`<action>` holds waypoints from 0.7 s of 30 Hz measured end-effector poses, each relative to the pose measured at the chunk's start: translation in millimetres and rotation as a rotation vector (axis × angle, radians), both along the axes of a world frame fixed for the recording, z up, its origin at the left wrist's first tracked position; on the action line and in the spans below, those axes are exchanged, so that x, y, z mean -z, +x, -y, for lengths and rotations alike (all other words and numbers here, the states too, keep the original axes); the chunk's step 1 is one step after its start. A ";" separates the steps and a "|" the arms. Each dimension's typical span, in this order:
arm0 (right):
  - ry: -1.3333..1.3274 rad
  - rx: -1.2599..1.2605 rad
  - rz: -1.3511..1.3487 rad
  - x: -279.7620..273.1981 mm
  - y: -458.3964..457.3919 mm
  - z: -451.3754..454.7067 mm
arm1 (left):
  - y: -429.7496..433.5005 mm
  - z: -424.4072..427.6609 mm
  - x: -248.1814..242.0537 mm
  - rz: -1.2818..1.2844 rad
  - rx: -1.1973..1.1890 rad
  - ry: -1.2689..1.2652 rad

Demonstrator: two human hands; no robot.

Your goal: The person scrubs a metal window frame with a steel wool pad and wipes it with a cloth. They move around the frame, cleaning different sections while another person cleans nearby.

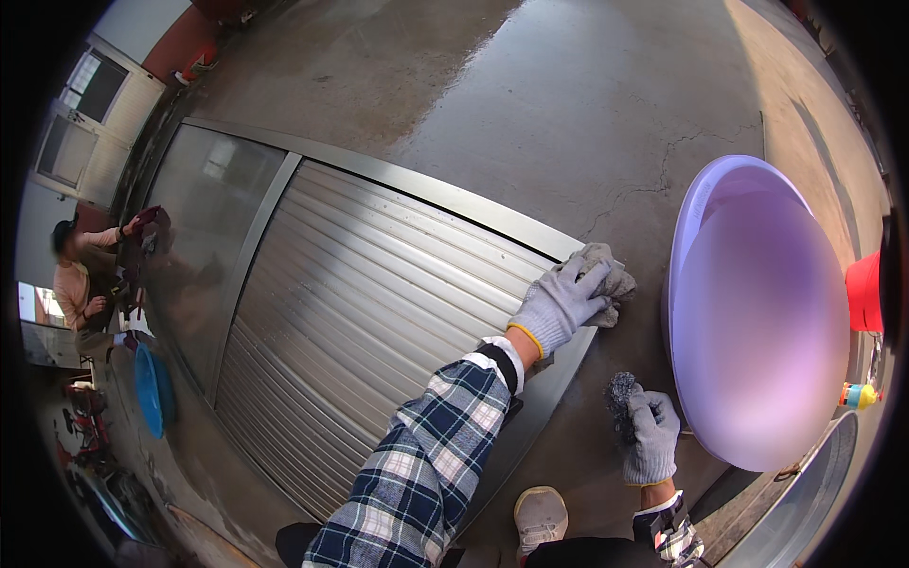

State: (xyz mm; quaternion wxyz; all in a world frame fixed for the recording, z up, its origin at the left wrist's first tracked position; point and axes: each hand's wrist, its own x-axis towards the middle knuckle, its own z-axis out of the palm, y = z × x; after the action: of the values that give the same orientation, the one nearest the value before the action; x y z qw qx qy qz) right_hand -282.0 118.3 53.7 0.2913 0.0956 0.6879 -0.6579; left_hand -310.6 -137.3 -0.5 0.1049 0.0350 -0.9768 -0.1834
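Under my gloved left hand (561,305) is a wet grey cloth (612,280), pressed at the near right corner of a metal door (369,284) that lies flat. The door has a ribbed metal panel, a smooth frame (440,195) and a glass pane (213,177) at its far end. My right hand (653,429), also in a whitish knit glove, grips a dark steel wool scrubber (622,405) above the floor. Just right of that hand stands a large purple plastic basin (682,312); its inside looks blurred.
Beyond the glass end, another person (82,284) crouches, holding a dark red cloth (148,219). A blue basin (150,390) stands near them. On the right are a red bucket (863,291), a yellow-and-blue bottle (858,395) and a metal tub (809,490). The concrete floor (554,106) is wet.
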 end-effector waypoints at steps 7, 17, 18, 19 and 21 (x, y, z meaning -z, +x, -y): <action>0.110 -0.063 0.057 -2.7 -6.3 -3.8 | 21.0 125.6 -20.2 0.145 -0.361 -0.232; 0.339 -0.322 -0.180 8.2 -6.9 10.7 | 249.1 216.5 -30.0 0.519 -1.327 -0.066; 0.277 -0.312 -0.125 12.3 -6.2 16.1 | 270.0 201.0 -21.4 0.453 -1.317 -0.089; 0.218 -0.299 -0.163 15.9 -8.2 21.0 | 286.6 182.6 -15.9 0.395 -1.300 -0.100; 0.225 -0.275 -0.171 21.1 -14.5 33.7 | 304.9 130.1 -7.2 0.327 -1.121 -0.206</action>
State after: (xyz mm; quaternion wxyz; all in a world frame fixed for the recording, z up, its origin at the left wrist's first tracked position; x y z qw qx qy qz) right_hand -296.5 84.6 32.6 0.3064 -0.0235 0.7860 -0.5364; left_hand -5.7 -267.4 6.6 0.0368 0.5631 -0.8255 0.0035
